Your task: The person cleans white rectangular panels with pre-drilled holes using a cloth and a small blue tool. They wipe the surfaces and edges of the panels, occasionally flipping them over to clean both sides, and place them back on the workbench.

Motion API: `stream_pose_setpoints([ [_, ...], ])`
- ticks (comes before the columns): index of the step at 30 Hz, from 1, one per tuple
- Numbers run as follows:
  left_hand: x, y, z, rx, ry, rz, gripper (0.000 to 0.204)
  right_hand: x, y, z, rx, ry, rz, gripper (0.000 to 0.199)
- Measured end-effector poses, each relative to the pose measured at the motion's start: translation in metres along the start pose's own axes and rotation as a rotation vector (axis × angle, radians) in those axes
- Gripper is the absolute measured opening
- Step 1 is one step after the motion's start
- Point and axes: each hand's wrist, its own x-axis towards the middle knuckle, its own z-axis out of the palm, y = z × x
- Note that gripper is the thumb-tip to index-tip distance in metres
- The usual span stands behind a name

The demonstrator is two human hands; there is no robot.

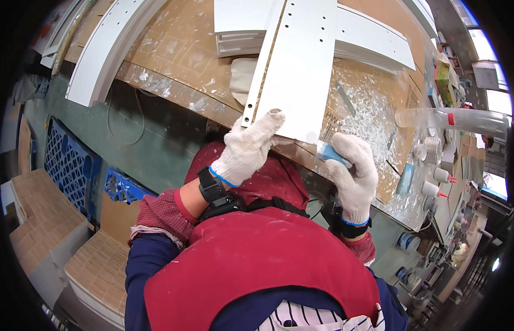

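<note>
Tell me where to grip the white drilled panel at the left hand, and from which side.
Take the white drilled panel by its near end, probably best from the person's side. It is long and flat; that end, where the left hand is, reaches the front edge of the workbench, while farther along it crosses white boards.

Brown cardboard-topped bench (179, 60) w/ white spatter, above smooth grey-green floor (155, 160). Far rt.: bright white rectangular windows (496, 101). Lower rt.: small white lamp (495, 265), lit, in dark bkgd. area.
</note>
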Motion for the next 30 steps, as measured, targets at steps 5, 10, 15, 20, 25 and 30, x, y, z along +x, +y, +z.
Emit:
stream_pose_setpoints([
  [5, 0.000, 0.046, 0.001, -0.831, 0.097, -0.156, 0.038, 0.003, 0.009, -0.008, 0.041, -0.096, -0.122, 0.038],
  [10, 0.005, 0.064, -0.023, -0.621, 0.107, -0.241, 0.035, -0.006, 0.003, 0.002, 0.409, -0.027, 0.172, 0.041],
  [15, 0.029, 0.056, -0.059, 0.883, -0.090, 0.645, 0.040, -0.007, 0.009, 0.012, 0.378, -0.002, 0.071, 0.049],
  [20, 0.053, 0.063, -0.050, 0.118, -0.278, -0.124, 0.033, -0.013, 0.011, 0.013, 0.379, 0.091, 0.112, 0.052],
  [25, 0.046, 0.071, -0.011, -0.446, -0.383, -0.498, 0.028, -0.020, 0.008, 0.005, 0.279, 0.242, 0.038, 0.047],
  [30, 0.044, 0.063, 0.019, -0.568, -0.384, -0.552, 0.031, -0.033, 0.018, -0.007, 0.002, 0.361, 0.010, 0.044],
])
